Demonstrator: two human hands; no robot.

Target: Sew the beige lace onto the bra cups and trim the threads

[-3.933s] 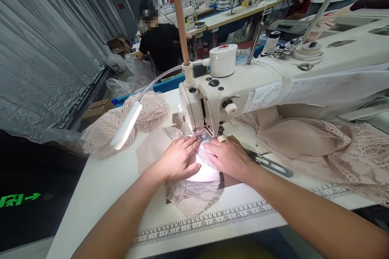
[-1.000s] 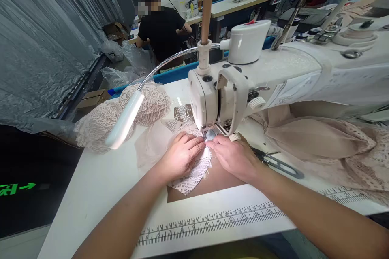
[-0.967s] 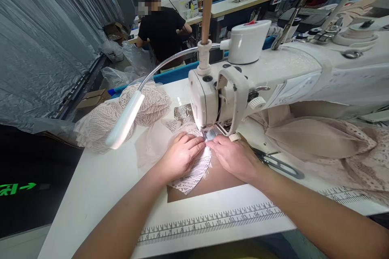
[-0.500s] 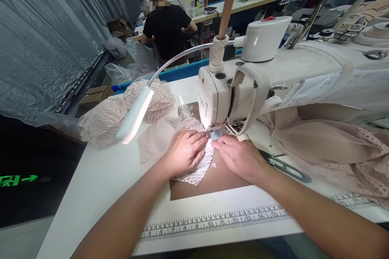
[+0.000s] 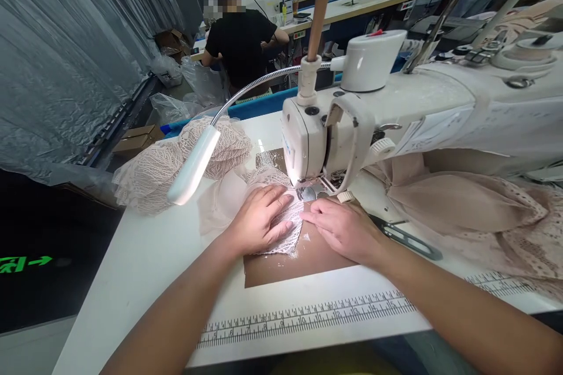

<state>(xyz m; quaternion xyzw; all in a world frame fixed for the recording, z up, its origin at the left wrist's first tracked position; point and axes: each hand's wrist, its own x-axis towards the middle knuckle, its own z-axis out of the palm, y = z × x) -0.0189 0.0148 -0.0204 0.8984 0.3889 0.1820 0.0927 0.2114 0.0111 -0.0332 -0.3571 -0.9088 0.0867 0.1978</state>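
Observation:
A pale pink lace piece point(image 5: 292, 237) lies under the sewing machine point(image 5: 303, 146), its patterned edge running toward the needle area. My left hand point(image 5: 264, 217) rests flat on the lace, fingers stretched toward the presser foot and thumb apart. At the lace's right edge is my right hand point(image 5: 336, 225), its fingers curled together and the tips at the fabric's border. The fine grip there is partly hidden. Sheer pale fabric point(image 5: 215, 205) spreads out to the left of my left hand. Beneath the lace is a brown sheet point(image 5: 272, 272) on the table.
Bundled lace point(image 5: 149, 173) sits at the table's left, under a gooseneck lamp point(image 5: 193, 167). Beige fabric point(image 5: 453, 196) heaps at the right, near a flat metal piece point(image 5: 409, 237). A printed ruler point(image 5: 308, 319) runs along the front edge. A person in black point(image 5: 241, 44) sits farther back.
The lace has moved forward under the machine, with less of it showing in front. My left hand's fingers have spread a little. The view has shifted slightly.

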